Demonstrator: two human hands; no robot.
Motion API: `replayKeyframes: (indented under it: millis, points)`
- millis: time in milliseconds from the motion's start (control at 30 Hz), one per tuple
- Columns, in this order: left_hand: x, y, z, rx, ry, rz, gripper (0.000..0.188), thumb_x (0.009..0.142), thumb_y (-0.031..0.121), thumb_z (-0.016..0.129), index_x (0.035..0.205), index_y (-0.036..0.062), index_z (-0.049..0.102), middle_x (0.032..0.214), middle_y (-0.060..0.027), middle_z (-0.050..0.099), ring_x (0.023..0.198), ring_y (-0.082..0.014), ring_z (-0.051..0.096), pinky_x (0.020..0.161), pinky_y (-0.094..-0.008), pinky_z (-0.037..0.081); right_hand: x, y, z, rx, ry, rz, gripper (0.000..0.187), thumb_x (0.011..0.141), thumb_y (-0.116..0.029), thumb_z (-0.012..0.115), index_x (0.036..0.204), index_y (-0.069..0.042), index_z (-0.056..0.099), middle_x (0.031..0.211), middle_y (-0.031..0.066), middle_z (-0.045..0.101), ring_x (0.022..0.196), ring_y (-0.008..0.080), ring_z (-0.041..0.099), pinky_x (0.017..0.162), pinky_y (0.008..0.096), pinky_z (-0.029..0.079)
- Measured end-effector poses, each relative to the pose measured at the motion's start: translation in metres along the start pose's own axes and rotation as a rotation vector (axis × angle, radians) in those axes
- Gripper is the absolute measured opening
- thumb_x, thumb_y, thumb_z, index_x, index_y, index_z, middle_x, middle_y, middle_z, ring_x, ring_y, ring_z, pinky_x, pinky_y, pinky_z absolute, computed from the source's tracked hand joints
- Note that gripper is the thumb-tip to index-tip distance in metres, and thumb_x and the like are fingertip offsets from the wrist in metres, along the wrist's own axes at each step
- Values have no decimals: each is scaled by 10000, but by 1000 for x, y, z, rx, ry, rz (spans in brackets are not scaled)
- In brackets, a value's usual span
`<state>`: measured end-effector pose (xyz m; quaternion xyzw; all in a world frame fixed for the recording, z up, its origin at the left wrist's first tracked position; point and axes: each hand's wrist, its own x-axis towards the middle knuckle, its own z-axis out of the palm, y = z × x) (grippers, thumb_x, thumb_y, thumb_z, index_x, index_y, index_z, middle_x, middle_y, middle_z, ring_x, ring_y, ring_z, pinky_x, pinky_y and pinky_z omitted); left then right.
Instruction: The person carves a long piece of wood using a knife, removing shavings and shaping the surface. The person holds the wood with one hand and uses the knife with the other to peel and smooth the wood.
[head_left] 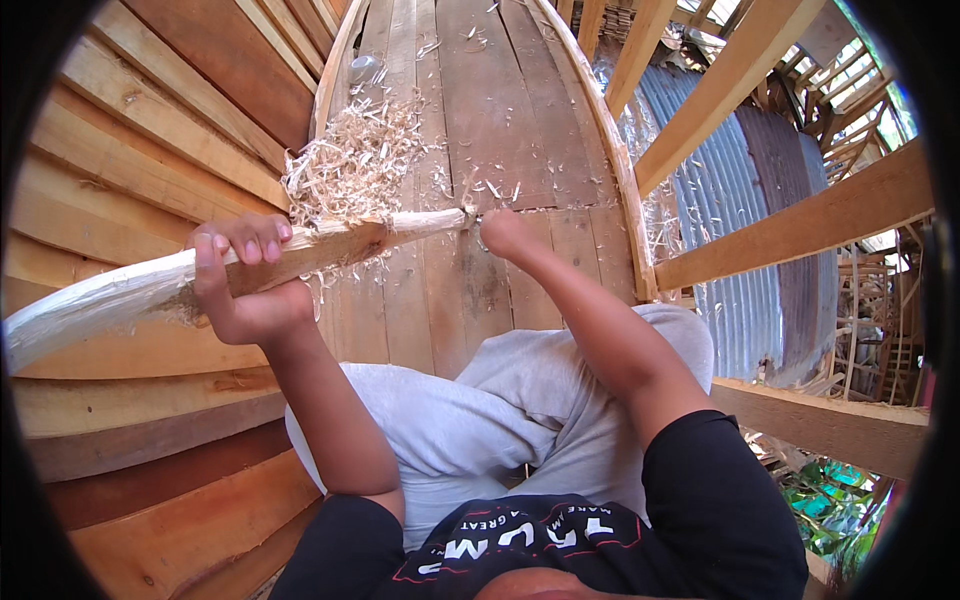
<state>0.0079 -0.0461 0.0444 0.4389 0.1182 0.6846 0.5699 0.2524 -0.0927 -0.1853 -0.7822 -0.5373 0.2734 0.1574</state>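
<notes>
A long pale wooden pole, stripped of bark and slightly crooked, runs from the left edge toward the middle. It is thick at the left and narrows to a rough tip. My left hand wraps round its thicker part, fingers over the top and the palm below. Close by the thin tip, my right hand is closed in a fist. Whatever that fist holds, if anything, is hidden. Behind the pole lies a heap of curled wood shavings.
I sit on a plank floor strewn with loose shavings. A board wall rises on the left. On the right, a wooden rail borders the floor, with slanting beams and corrugated metal sheets beyond. A small clear round object lies past the shavings.
</notes>
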Motion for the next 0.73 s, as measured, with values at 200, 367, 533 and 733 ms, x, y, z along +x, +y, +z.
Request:
replayKeyframes:
  millis: [200,367,533,733]
  points:
    - [-1,4,-4,34,53,-4,169,885,274,549,785,154,485,636,19,424,606,-117,411,671,-325,360,-27,-64,-33,94,-30,50,315,889,-137,415,918,69,651,1018,302,641,968,426,633,845,485,503]
    - [1,4,-7,9,-45,14,159,880,268,546,787,155,484,640,19,426,611,-120,406,670,-324,354,-14,-48,-23,-24,-55,57,426,927,-274,424,1018,69,658,1080,262,648,1041,385,625,897,472,482]
    - [0,2,-1,30,30,-3,165,876,266,547,784,150,474,640,20,424,611,-117,399,672,-319,350,-12,-61,-37,263,-87,167,484,938,-309,339,1039,34,665,1125,252,635,1059,395,614,921,469,473]
    - [6,4,-18,6,-11,2,190,867,286,576,776,151,477,631,26,415,617,-114,391,671,-319,344,-34,-72,-48,196,-88,196,514,958,-361,302,1135,-42,665,1180,282,601,1115,392,592,975,465,442]
